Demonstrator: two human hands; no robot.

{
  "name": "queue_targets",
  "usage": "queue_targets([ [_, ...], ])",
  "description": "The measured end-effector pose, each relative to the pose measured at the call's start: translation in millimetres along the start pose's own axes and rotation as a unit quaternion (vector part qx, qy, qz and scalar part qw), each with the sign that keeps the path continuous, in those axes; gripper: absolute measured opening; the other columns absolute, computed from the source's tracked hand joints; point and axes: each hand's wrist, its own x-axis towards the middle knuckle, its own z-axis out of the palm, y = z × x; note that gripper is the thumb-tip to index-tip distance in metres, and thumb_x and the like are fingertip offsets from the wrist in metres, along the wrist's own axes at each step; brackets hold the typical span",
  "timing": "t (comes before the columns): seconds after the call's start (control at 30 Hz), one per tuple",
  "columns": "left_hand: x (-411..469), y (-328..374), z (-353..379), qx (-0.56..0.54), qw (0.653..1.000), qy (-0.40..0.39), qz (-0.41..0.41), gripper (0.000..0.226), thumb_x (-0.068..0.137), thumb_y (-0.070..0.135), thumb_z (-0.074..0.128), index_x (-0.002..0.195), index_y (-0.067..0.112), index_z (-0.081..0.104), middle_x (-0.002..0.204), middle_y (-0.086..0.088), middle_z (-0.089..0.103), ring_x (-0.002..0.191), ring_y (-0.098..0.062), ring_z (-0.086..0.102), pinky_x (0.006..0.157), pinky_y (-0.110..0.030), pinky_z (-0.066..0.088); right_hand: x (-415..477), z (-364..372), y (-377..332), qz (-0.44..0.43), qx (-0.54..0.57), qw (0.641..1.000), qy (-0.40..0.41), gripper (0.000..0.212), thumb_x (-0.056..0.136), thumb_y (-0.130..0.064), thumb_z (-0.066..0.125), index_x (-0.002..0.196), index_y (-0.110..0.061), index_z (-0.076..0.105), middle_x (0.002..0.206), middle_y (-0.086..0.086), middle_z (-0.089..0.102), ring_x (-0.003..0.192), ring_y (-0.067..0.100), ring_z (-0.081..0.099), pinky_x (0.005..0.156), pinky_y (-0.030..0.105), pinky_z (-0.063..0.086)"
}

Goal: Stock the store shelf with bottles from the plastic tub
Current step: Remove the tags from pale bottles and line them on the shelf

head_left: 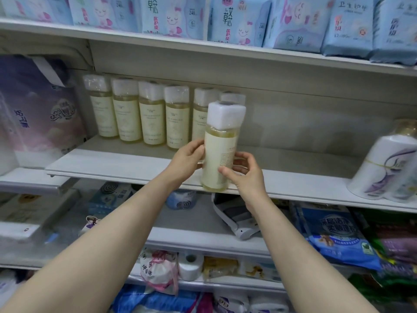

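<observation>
item: bottle point(220, 152), pale yellow liquid, cream label, white cap wrapped in clear film. place: centre of the frame, held upright just in front of the middle shelf point(117, 164), its base level with the shelf lip and seemingly not set down. long axis runs up and down, cap up, leaning slightly right; the small-print side of the label faces the viewer.

left hand point(188, 158): grip wrapped round the bottle's left side. right hand point(244, 171): thumb and fingers pinching the lower right side. two hands likely so it can be turned label-out.

row of bottles point(144, 114): matching, upright, at the back of the shelf in the upper left of centre, labels forward; the free space to their right looks like the next slot.

tub: not in view.
</observation>
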Motion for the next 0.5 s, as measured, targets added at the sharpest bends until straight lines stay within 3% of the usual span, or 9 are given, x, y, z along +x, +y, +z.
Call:
queue_targets([
  [0.07, 1, -4, 4, 0.017, 1.0, -0.006, 0.002, 0.041, 0.105, 0.012, 0.042, 0.145, 0.016, 0.046, 0.128, -0.005, 0.064, 0.117, -0.018, 0.062, 0.093, -0.029, 0.056, 1, -12, 1, 0.014, 0.006, 1.0, 0.003, 0.048, 0.076, -0.019, 0.086, 0.116, -0.027, 0.06, 0.115, -0.004, 0.069, 0.105, 0.017, 0.067, 0.09, 0.034, 0.057],
  [0.17, 2, -9, 14, 0.024, 1.0, 0.008, -0.003, 0.056, 0.101, 0.012, 0.053, 0.153, 0.013, 0.033, 0.132, -0.005, 0.058, 0.115, -0.018, 0.06, 0.091, -0.028, 0.056, 2, -30, 0, 0.018, 0.016, 1.0, 0.012, 0.034, 0.084, -0.013, 0.078, 0.115, -0.023, 0.065, 0.111, 0.0, 0.07, 0.098, 0.015, 0.068, 0.08, 0.023, 0.057],
  [0.23, 1, -11, 24, 0.042, 0.999, -0.004, 0.006, 0.062, 0.099, 0.014, 0.057, 0.153, 0.012, 0.028, 0.142, 0.001, 0.052, 0.109, -0.013, 0.063, 0.09, -0.026, 0.056, 2, -41, 2, 0.022, 0.022, 0.999, 0.019, 0.028, 0.091, -0.01, 0.071, 0.116, -0.021, 0.067, 0.114, -0.001, 0.071, 0.1, 0.013, 0.068, 0.083, 0.022, 0.057],
  [0.37, -1, -15, 46, 0.056, 0.998, -0.025, 0.029, 0.048, 0.097, 0.009, 0.059, 0.144, 0.011, 0.047, 0.136, 0.002, 0.059, 0.09, -0.008, 0.07, 0.086, -0.024, 0.057, -1, -51, 4, 0.013, 0.016, 0.999, 0.028, 0.028, 0.097, -0.012, 0.063, 0.12, -0.026, 0.065, 0.115, -0.011, 0.07, 0.106, 0.004, 0.066, 0.091, 0.026, 0.055],
  [0.5, -4, -15, 55, 0.025, 0.999, 0.012, 0.017, 0.041, 0.094, 0.001, 0.061, 0.134, 0.007, 0.053, 0.125, -0.004, 0.064, 0.078, -0.011, 0.069, 0.081, -0.028, 0.06, -7, -53, 4, -0.011, 0.02, 1.0, 0.016, 0.038, 0.091, -0.017, 0.072, 0.125, -0.027, 0.059, 0.116, -0.014, 0.068, 0.105, -0.002, 0.065, 0.091, 0.022, 0.053],
])
